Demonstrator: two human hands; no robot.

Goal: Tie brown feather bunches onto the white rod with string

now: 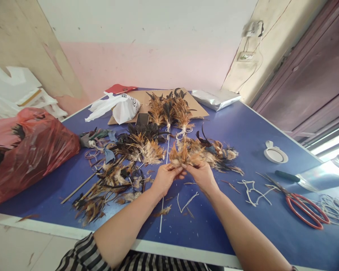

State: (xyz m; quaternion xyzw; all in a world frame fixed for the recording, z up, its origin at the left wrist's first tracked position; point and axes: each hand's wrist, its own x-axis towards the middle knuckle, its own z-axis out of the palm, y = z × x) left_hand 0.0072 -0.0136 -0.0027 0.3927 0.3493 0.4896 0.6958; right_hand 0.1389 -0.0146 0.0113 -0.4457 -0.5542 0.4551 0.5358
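Note:
Between my two hands is a small bunch of brown feathers (183, 153), its tips pointing away from me. My left hand (168, 178) pinches the near end from the left, fingers curled under. From the right, my right hand (201, 174) grips the same end, thumb close to the other thumb. Loose feathers (214, 150) lie just beyond my right hand. Left of my hands are more heaps of black and brown feathers (142, 146). Tied feather bundles (169, 107) rest on a cardboard sheet (202, 109) farther back.
Red-handled scissors (306, 210), white string (254, 192), a green-handled knife (288, 175) and a roll of tape (275, 154) lie on the right of the blue table (243, 124). A red plastic bag (36, 146) bulges at left. A phone (142, 119) sits by a white bag (126, 109).

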